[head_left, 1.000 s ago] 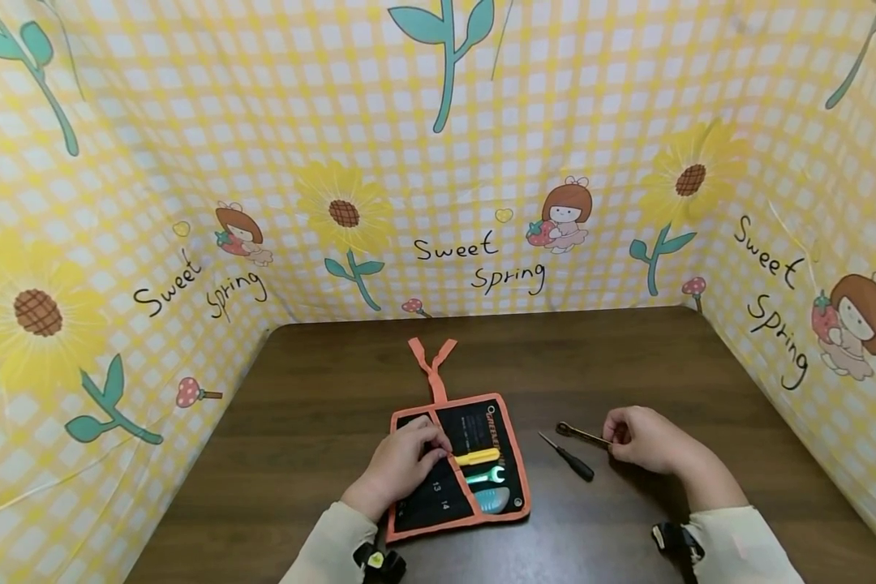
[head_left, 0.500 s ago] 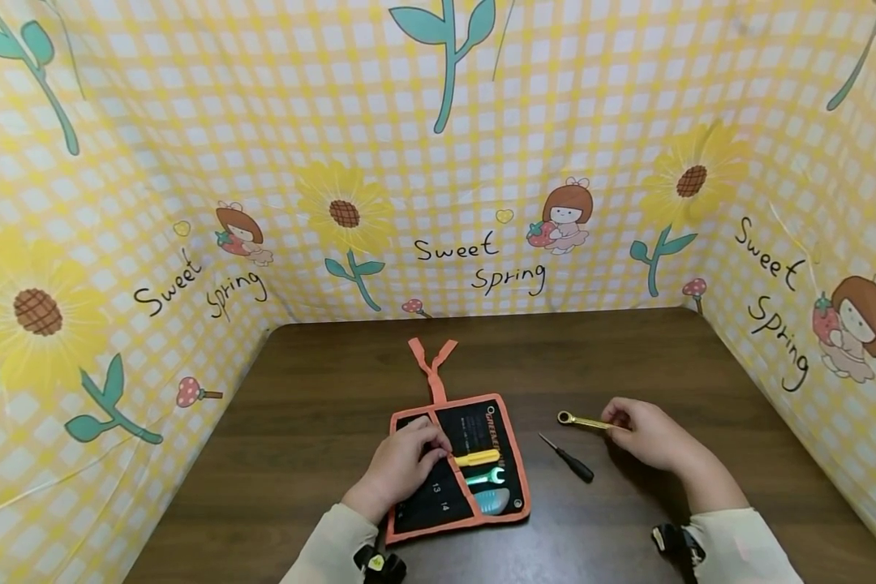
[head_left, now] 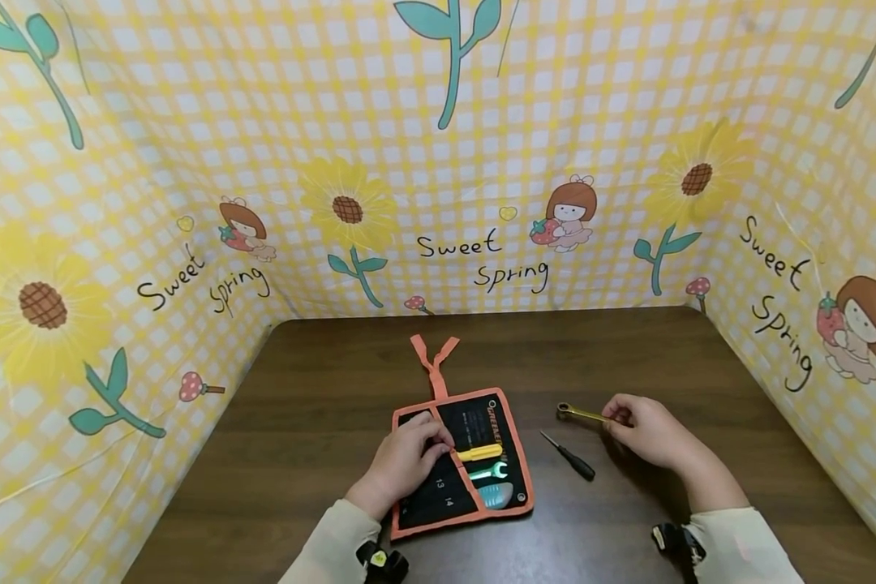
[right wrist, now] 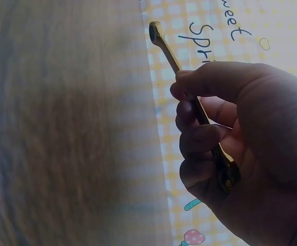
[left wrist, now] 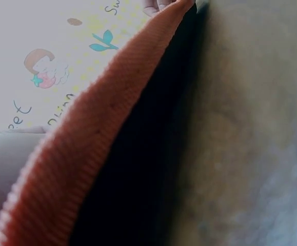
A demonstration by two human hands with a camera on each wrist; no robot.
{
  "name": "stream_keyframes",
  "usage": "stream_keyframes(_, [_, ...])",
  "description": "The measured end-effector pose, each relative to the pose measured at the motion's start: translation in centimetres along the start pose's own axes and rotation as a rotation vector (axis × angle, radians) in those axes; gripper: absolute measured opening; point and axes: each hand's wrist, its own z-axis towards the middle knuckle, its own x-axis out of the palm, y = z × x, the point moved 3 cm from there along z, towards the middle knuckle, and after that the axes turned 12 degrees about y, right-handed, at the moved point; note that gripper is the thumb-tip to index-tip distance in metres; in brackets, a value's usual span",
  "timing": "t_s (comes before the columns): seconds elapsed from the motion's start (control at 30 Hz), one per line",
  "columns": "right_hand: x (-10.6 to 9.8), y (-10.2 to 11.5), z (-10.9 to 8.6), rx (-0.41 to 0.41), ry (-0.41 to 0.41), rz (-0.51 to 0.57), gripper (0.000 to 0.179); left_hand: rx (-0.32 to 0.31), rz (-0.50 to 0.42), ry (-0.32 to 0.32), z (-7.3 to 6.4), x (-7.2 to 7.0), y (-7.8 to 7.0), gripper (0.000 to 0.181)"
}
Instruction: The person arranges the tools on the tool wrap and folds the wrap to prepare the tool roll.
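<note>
My left hand [head_left: 403, 461] pinches the orange-trimmed pocket edge of a black tool pouch [head_left: 467, 415] lying on the table. That orange trim [left wrist: 107, 92] fills much of the left wrist view, with fingertips at its top end. Out of the pocket stick a yellow handle [head_left: 482, 453], a green open-end wrench [head_left: 492, 470] and a light blue tool [head_left: 496, 495]. To the right, my right hand [head_left: 650, 428] holds a gold combination wrench [head_left: 582, 414], ring end pointing left. In the right wrist view thumb and fingers curl round the wrench's shaft [right wrist: 170, 57], its other end near the palm.
A small black-handled screwdriver [head_left: 577, 465] lies between the pouch and my right hand. The pouch's orange tie straps [head_left: 435, 369] stretch toward the back. Yellow checked cloth [head_left: 467, 178] walls the brown table [head_left: 321, 389] at the back and both sides.
My right hand has lifted slightly and turned the gold wrench, whose ring faced up half a second ago and is tilted now. The left hand stays on the pocket edge. The whole view shifts slightly.
</note>
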Motion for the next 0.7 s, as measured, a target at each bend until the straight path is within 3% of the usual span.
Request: stream_keyframes(0.7, [-0.24, 0.94, 0.08, -0.017, -0.027, 0.028, 0.007, 0.015, -0.033, -0.025, -0.23, -0.40, -0.43, 0.019])
